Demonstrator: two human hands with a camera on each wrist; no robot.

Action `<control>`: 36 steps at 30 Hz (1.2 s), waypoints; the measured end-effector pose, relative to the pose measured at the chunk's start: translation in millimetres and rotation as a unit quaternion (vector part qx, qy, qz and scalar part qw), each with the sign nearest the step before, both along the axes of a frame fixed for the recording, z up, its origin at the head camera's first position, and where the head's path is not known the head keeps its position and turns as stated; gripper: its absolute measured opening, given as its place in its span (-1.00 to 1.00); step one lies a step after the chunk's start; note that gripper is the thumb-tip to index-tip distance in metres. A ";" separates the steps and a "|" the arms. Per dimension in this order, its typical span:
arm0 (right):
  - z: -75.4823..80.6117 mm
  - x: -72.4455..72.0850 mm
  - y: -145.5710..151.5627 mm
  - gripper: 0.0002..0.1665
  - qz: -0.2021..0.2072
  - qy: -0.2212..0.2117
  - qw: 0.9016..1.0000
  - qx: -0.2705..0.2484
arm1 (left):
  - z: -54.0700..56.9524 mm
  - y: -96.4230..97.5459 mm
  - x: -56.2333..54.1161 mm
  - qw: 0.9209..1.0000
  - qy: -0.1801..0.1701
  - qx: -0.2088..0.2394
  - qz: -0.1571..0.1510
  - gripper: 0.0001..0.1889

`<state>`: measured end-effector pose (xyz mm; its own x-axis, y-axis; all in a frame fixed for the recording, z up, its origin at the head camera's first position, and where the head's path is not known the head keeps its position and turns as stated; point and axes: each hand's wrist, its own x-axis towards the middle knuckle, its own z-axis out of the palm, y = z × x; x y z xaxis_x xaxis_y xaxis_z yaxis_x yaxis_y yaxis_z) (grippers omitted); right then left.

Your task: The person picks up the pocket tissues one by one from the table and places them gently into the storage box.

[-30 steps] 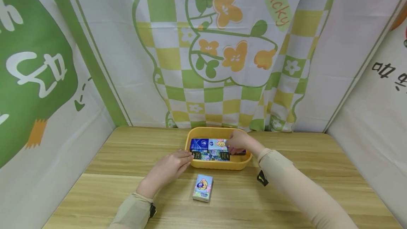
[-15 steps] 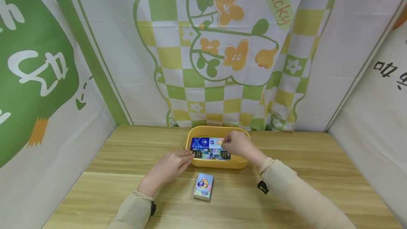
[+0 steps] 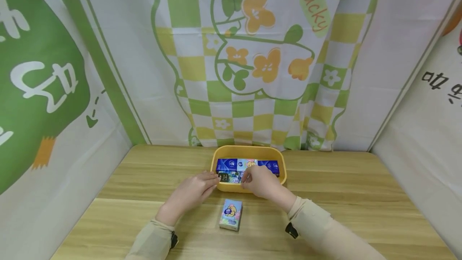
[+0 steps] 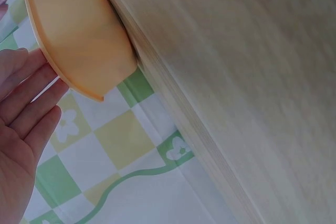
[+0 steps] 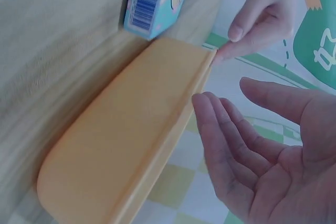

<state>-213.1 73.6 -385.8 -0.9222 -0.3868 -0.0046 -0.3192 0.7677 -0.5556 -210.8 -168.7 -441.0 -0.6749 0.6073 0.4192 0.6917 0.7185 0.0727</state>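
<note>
A yellow plastic basket [image 3: 249, 150] stands at the back of the table with small packs, apparently pocket tissues, inside. Its back row shows a dark blue pack [image 3: 226, 165], a light blue pack [image 3: 244, 164] with a yellow cartoon figure, and another dark blue pack [image 3: 271, 167]. Darker patterned packs [image 3: 228, 177] lie in front, partly covered. My left hand [image 3: 195, 189] touches the left rim with straight fingers, as the left wrist view confirms. Over the front rim, my right hand [image 3: 265, 181] has loosely bent fingers, thumb apart, holding nothing in the right wrist view.
One light blue pack [image 3: 231, 214] lies on the wooden table [image 3: 144, 179] in front of the basket, between the forearms. A checkered fabric backdrop [image 3: 252, 107] hangs right behind the basket, with printed fabric walls at both sides.
My right hand has moved from the basket's right end toward its front and left, uncovering the right dark blue pack. My left hand has stayed at the left rim.
</note>
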 end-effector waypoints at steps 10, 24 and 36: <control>-16.5 7.1 -8.7 -0.80 0.011 0.023 0.999 0.038 | -0.1 -0.2 -0.7 1.000 -0.003 0.002 0.001 -0.72; -31.9 15.2 -21.8 -0.70 0.004 -0.007 0.995 0.100 | -0.7 0.1 -0.5 1.000 0.011 0.003 0.000 -0.73; -43.3 15.7 -30.8 -0.67 0.018 -0.034 0.993 0.114 | -0.9 -0.7 -0.9 1.000 0.018 0.006 -0.009 -0.73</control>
